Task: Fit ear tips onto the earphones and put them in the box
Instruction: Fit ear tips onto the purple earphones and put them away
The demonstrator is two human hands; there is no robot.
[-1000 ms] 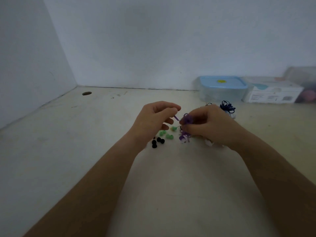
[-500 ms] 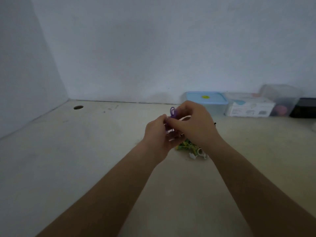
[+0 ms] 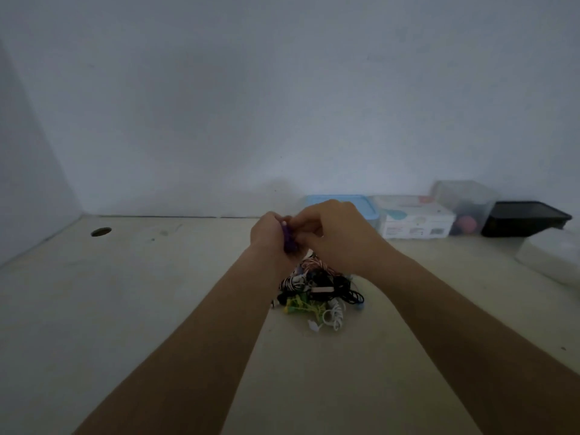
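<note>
Your fingertips meet in a tight knot, so no ear tip can be made out there, and the purple earphones show only as a coiled strip between your palms. Your left hand is curled round that coil. Your right hand pinches its upper end with bent fingers. Both are raised above a tangled pile of earphones, its far part covered by your right wrist. The same hand hides much of the blue-lidded box at the wall. Beside the box stand a white carton, a clear tub, a black container and a pale blurred shape cut off at the right edge. The beige table has a round hole at far left, and the bare grey walls meet in a corner.
</note>
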